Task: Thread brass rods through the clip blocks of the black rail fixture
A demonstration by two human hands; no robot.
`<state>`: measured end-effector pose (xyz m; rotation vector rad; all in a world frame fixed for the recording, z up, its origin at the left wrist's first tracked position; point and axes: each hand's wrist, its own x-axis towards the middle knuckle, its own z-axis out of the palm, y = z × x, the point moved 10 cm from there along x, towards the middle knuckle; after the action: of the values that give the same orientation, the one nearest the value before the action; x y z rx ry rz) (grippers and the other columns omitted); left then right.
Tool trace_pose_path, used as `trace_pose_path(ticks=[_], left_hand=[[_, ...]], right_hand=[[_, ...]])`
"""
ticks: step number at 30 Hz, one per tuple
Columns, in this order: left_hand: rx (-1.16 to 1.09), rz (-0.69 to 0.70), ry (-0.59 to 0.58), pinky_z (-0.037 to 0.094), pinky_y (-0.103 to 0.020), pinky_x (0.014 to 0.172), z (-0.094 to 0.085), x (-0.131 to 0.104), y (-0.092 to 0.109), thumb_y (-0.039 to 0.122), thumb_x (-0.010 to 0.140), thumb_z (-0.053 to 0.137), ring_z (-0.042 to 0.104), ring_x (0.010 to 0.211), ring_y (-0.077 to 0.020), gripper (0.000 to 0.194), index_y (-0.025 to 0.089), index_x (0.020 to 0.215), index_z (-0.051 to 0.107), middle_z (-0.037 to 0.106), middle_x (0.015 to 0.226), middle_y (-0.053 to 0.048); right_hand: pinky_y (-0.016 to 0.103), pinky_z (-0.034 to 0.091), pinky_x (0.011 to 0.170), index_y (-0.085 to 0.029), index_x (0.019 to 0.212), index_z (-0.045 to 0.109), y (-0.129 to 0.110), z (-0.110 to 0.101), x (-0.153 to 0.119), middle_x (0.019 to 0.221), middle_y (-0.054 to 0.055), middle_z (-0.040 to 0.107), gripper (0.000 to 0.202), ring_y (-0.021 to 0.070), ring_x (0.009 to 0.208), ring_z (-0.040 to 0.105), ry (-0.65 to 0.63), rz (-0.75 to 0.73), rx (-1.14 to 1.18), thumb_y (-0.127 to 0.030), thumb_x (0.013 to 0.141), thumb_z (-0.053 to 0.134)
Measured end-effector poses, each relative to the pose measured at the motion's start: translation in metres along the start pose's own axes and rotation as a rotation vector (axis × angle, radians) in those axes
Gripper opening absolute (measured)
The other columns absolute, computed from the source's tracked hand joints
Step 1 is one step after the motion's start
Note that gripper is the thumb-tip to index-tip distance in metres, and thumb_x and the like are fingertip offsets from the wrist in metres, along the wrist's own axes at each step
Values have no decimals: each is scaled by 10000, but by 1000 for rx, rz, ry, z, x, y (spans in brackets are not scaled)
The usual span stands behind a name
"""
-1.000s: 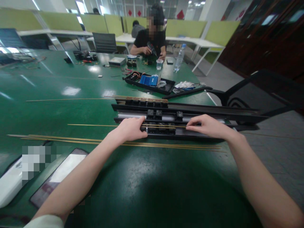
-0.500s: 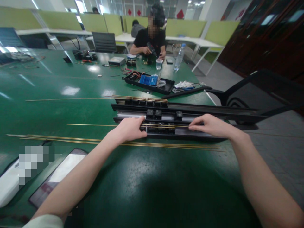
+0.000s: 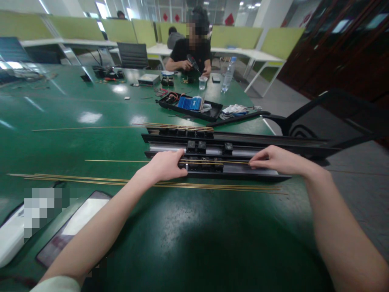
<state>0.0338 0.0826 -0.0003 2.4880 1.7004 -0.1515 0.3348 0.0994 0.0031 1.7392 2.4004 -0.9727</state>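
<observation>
Thumb and fingertips of my right hand [image 3: 266, 157] pinch a thin brass rod [image 3: 234, 162] near its right end. The rod runs left over several small black blocks [image 3: 205, 164] in the nearest black channel [image 3: 240, 176]. My left hand [image 3: 165, 164] is closed around the left part of this channel, thumb on the near side. Its palm and some fingers hide the channel's end and part of the rods. More thin brass rods [image 3: 212, 187] lie on the green table just in front of the channel.
Behind are another channel with spaced black blocks [image 3: 227, 148] and a rear one with rods [image 3: 179, 126] over it. A black tray [image 3: 214, 113] of tools, gloves [image 3: 234, 111] and a bottle [image 3: 229, 75] stand farther back. A phone [image 3: 73, 227] lies front left. Opposite, a person [image 3: 190, 52] holds a power driver.
My right hand has shifted slightly right along the channel, its fingertips still at the brass rod. My left hand stays in place.
</observation>
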Motion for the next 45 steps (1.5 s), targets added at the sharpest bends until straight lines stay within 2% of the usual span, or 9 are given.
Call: trace_pose_path(ticks=[10, 19, 24, 27, 30, 34, 39, 45], left_hand=[[14, 12, 16, 541, -407, 750, -1, 0, 0, 507, 784, 531, 718, 905, -338, 464, 209, 1139, 550, 742, 1035, -125], [29, -6, 20, 545, -425, 771, -1, -1, 2, 499, 796, 535, 716, 920, -354, 494, 199, 1187, 546, 740, 1054, -138], [48, -19, 8, 537, -405, 794, 0, -2, 3, 482, 811, 530, 715, 934, -333, 473, 203, 1192, 544, 741, 1049, -129], [49, -26, 14, 535, -396, 787, -1, -3, 3, 481, 816, 528, 716, 933, -327, 467, 200, 1190, 542, 743, 1044, -123], [43, -21, 27, 534, -399, 776, -2, -3, 4, 483, 818, 522, 717, 924, -330, 472, 197, 1192, 540, 744, 1036, -123], [41, -25, 18, 534, -409, 765, -2, -4, 3, 490, 819, 515, 716, 910, -340, 475, 195, 1190, 541, 742, 1023, -132], [29, -15, 16, 536, -417, 780, -3, -4, 3, 491, 824, 511, 715, 917, -344, 491, 190, 1211, 537, 740, 1031, -138], [17, -22, 4, 534, -386, 797, -2, -3, 2, 511, 816, 531, 715, 956, -323, 516, 204, 1231, 526, 738, 1090, -126]], right_hand=[[368, 500, 832, -189, 938, 814, 16, -4, -5, 962, 84, 792, 420, 296, 913, 691, -43, 31, 0, -553, 832, 634], [397, 511, 784, -179, 922, 830, 43, -12, -7, 949, 144, 790, 368, 315, 874, 699, 1, 78, 40, -498, 817, 680], [405, 497, 875, -189, 977, 823, 48, -20, -13, 1036, 141, 785, 396, 326, 962, 696, 37, 135, 31, -521, 836, 662], [396, 492, 904, -174, 1057, 798, 37, -27, -13, 1099, 148, 770, 443, 325, 998, 689, 120, 132, 16, -533, 856, 634], [388, 501, 896, -172, 1070, 785, 14, -27, -9, 1099, 134, 770, 447, 316, 994, 688, 196, 77, -13, -533, 867, 615], [381, 523, 901, -222, 1075, 772, -23, -13, 2, 1117, 69, 772, 407, 301, 1022, 687, 208, -46, 50, -534, 868, 611], [380, 512, 947, -230, 1067, 762, -56, 2, 16, 1141, 49, 764, 388, 284, 1083, 672, 237, -161, 99, -524, 888, 584], [351, 499, 860, -216, 1025, 762, -89, 15, 23, 1028, 55, 776, 363, 254, 941, 683, 235, -282, 78, -495, 903, 564]])
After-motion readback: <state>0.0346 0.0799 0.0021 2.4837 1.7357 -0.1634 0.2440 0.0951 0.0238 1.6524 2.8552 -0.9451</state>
